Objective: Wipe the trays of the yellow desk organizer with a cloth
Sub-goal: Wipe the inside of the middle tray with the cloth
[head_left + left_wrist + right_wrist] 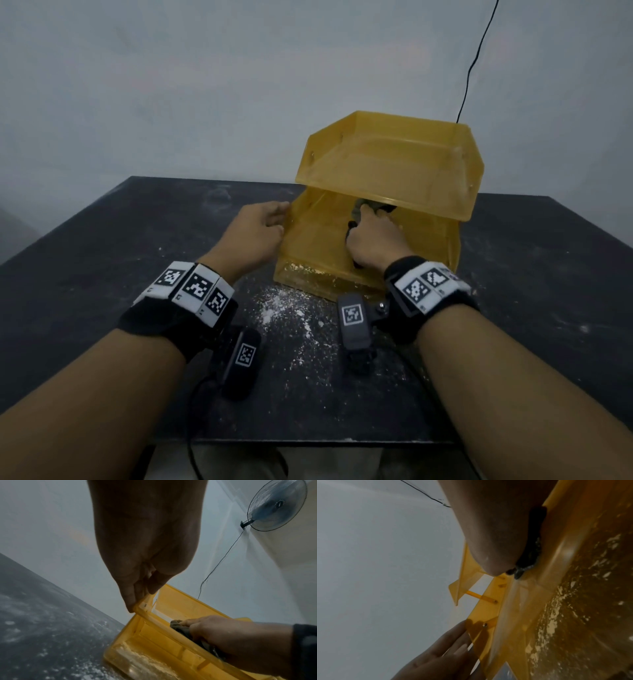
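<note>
Right hand wipes inside the yellow organizer's middle tray while the left hand steadies its side.

Nearest, white powder lies scattered on the dark bench toward its near edge, just before the yellow desk organizer, which stands right of the bench's middle. Its bottom tray holds crumbly pale residue. In the tray above, the right hand presses a dark cloth, fingers curled around it; the fingertips and most of the cloth are hidden under the top tray. The left hand pinches the organizer's left side wall between thumb and fingers. Both wrists wear bands with black-and-white square markers, no readable writing. A thin black cable runs up the wall behind.
</note>
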`<state>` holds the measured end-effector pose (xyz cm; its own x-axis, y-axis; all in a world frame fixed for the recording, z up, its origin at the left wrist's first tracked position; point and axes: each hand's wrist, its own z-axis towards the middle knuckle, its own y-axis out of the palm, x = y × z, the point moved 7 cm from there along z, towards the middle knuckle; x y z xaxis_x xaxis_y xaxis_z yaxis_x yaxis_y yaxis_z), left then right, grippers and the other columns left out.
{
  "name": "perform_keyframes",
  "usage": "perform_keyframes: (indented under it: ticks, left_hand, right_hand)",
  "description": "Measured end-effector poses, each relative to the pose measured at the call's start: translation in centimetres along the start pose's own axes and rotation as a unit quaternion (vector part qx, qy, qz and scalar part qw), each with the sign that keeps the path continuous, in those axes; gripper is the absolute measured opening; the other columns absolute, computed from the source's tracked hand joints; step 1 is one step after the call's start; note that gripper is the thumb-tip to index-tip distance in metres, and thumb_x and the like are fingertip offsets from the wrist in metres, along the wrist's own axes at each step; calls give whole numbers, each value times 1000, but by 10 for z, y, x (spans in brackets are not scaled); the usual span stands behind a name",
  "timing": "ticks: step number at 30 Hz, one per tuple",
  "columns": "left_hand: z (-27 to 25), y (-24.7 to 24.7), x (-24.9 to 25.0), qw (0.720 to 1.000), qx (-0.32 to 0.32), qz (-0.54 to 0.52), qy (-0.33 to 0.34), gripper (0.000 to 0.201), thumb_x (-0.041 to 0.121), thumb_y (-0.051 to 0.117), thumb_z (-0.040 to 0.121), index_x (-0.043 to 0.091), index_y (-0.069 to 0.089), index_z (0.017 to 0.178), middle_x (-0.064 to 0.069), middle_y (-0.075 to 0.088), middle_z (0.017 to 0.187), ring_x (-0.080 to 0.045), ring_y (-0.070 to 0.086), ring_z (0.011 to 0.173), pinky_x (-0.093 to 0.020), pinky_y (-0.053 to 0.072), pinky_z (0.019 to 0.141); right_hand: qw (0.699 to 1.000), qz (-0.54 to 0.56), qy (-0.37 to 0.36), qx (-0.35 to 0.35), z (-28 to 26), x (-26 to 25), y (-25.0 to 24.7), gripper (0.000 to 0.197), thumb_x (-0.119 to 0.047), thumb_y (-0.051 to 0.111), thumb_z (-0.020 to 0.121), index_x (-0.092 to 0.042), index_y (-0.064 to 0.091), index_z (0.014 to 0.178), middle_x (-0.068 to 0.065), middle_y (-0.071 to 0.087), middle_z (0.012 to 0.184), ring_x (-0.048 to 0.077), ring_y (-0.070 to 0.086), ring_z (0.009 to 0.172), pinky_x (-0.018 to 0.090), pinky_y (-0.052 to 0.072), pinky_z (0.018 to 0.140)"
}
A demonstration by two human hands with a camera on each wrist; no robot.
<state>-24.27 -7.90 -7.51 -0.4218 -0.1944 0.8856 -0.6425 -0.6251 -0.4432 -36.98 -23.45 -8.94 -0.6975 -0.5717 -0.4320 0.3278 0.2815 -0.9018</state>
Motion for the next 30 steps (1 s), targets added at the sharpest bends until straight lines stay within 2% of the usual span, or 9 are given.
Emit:
perform_keyframes:
  ticks: [3,7,10,15,18,21,24,28,30]
  left_hand:
    - [-2,-2,-8,997,-52,-53,-17,51,-11,40,97,5,41,146,-4,53,143,-18,53,130,-39,48,105]
    - [-7,3,-5,983,-99,-152,-30,50,-13,36,96,20,50,131,10,64,118,0,66,103,-23,55,88]
    - [-6,4,-6,968,-108,-218,-55,38,3,38,96,16,59,126,-2,60,121,-19,60,104,-28,49,90]
    - [-6,1,-10,953,-105,-270,-93,52,33,36,96,9,47,141,-8,57,139,-24,55,124,-35,43,100]
    - [-9,-5,-12,952,-93,-273,-100,59,47,30,100,11,44,145,-7,54,143,-24,52,130,-39,40,106]
    - [-14,-11,-8,956,-81,-265,-92,59,51,30,100,18,40,148,-7,55,141,-23,52,130,-36,44,102]
    - [-19,-10,-3,960,-83,-254,-85,58,51,31,100,22,34,151,-11,51,145,-27,47,135,-42,37,112]
    - [-21,-9,2,964,-74,-245,-76,58,50,32,100,24,31,152,-11,48,147,-29,48,134,-46,32,116]
    - [-23,-8,3,967,-64,-236,-72,58,49,32,101,23,32,152,-10,49,146,-28,48,134,-44,35,114]
  right_hand:
    - [997,6,-68,-32,16,-18,4,54,-21,37,104,-13,25,157,10,28,162,32,30,146,42,27,119]
    - [986,71,-137,-67,15,-53,16,52,-15,40,103,-14,35,155,7,39,158,27,42,140,29,38,105]
    - [981,69,-174,-47,-2,-61,20,54,-16,44,99,-20,40,153,5,43,156,27,42,140,33,35,113]
    - [948,109,-283,-100,-51,-59,18,59,-4,52,89,-33,58,140,-2,60,140,15,58,122,24,47,96]
    - [953,189,-230,-51,-45,-49,9,58,2,51,90,-28,59,140,-2,61,139,14,58,124,22,47,97]
    - [977,150,-152,5,-25,-51,10,57,-4,45,96,-22,45,150,5,49,151,25,48,134,26,41,102]
    - [981,74,-178,-11,-30,-69,19,54,-8,45,96,-22,48,148,8,53,146,29,53,127,26,40,89]
    - [955,134,-253,-73,-59,-59,11,53,3,51,87,-30,71,124,-4,69,127,13,63,115,23,51,92]
    - [954,191,-225,-48,-65,-37,-6,55,9,50,87,-31,75,114,-12,70,115,5,64,108,12,49,84]
